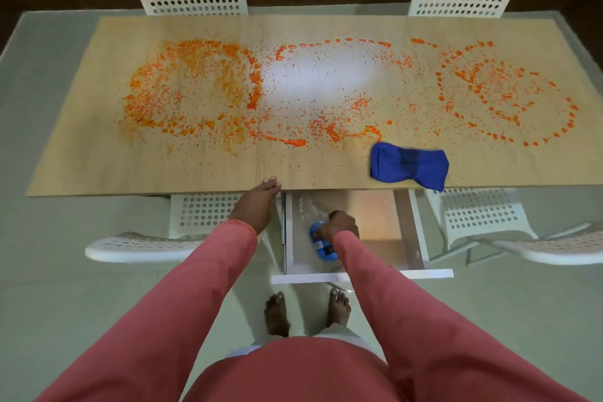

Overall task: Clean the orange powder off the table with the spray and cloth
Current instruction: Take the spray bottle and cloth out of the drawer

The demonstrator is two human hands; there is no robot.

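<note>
Clearly the orange powder (pixel 195 88) is far from gone — it lies wet and smeared in rings and spatter across most of the table (pixel 98 166), thickest toward 9 o'clock, with a paler patch at the middle. At about 4 o'clock of the mess, near the front edge, the blue cloth (pixel 409 166) lies bunched and untouched. Just below that edge an open drawer (pixel 404 232) holds the spray bottle (pixel 321 241), lying on its side with its blue head toward the person. The right hand (pixel 341 225) is curled down onto that head, seemingly gripping it, though the fingers' hold is partly hidden. The left hand (pixel 257 202) has its fingers straight, tips pressing on the table edge at 12 o'clock from its sleeve — a brace. Judging by this, the bottle is being handled in the drawer; a firm grip round the neck, nozzle kept away from the body, would serve best
</note>
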